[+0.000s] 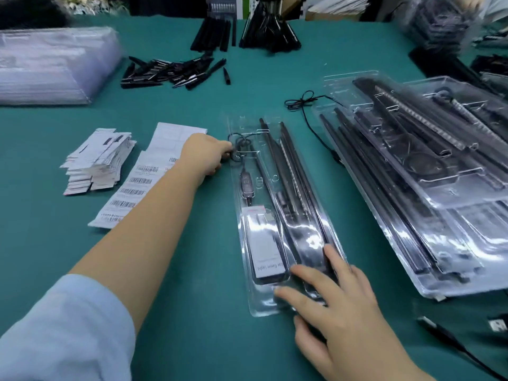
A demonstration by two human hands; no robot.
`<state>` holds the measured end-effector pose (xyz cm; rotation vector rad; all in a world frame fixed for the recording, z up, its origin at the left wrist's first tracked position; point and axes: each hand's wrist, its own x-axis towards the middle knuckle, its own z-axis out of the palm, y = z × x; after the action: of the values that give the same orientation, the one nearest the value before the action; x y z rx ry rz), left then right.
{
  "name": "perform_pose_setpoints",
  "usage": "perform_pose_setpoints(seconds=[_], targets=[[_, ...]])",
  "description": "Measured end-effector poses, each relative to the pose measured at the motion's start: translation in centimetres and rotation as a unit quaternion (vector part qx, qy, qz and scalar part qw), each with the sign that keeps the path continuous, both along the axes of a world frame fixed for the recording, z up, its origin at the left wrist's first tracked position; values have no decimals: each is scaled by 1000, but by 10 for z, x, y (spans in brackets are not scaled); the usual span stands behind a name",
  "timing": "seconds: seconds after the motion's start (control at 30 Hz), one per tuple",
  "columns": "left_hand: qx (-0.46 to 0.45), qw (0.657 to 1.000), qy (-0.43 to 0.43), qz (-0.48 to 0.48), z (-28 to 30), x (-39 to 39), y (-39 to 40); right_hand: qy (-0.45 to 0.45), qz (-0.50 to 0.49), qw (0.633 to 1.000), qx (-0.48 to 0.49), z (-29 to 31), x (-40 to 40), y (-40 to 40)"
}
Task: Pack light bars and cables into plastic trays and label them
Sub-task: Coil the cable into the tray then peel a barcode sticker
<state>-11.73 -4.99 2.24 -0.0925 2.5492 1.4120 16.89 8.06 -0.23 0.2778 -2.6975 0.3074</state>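
A clear plastic tray (pixel 277 215) in the middle of the green surface (pixel 192 270), long way pointing off and a bit left. Inside it, black light bars (pixel 291 171) side by side along the right part, a coiled black cable (pixel 239 149) with a small controller at the far left end, and a white card (pixel 265 243) at the near left.

Right hand (pixel 338 306) flat on the near end of the tray, fingers straight and spread, pressing on the bars and the clear edge. Left hand (pixel 204 155) out at the far left corner of the tray, fingers curled, pinching the cable coil right at the tray's edge. Pale blue sleeve (pixel 68 331) pushed up on the left arm.

Bare green room on both long sides of the tray. Just left of the left hand, a strip of barcode labels (pixel 132 188), and past that a pile of small folded papers (pixel 96 160). Right of the tray, close but not touching, a stack of filled trays (pixel 428 171) with a loose black cord (pixel 305 105) lying by its far corner. Farther back, a heap of small black pieces (pixel 170 72), more black bars (pixel 217 34), and a blurry stack of clear trays (pixel 52 64) at the far left.
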Motion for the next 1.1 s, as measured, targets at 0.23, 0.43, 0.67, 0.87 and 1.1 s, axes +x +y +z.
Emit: perform_pose_setpoints(seconds=[0.23, 0.43, 0.67, 0.87, 1.1], targets=[[-11, 998, -48, -38, 0, -17, 7, 18, 6, 1000, 9, -8, -5, 4], [-83, 990, -66, -90, 7, -28, 11, 21, -3, 1000, -11, -12, -6, 3], [-226, 945, -161, -171, 31, -38, 19, 21, 2, 1000, -16, -13, -5, 3], [-203, 963, -100, -147, 29, -44, 24, 20, -1, 1000, -13, -12, -5, 4], [56, 998, -36, 12, 5, -32, 27, 23, 0, 1000, -13, -12, -4, 5]])
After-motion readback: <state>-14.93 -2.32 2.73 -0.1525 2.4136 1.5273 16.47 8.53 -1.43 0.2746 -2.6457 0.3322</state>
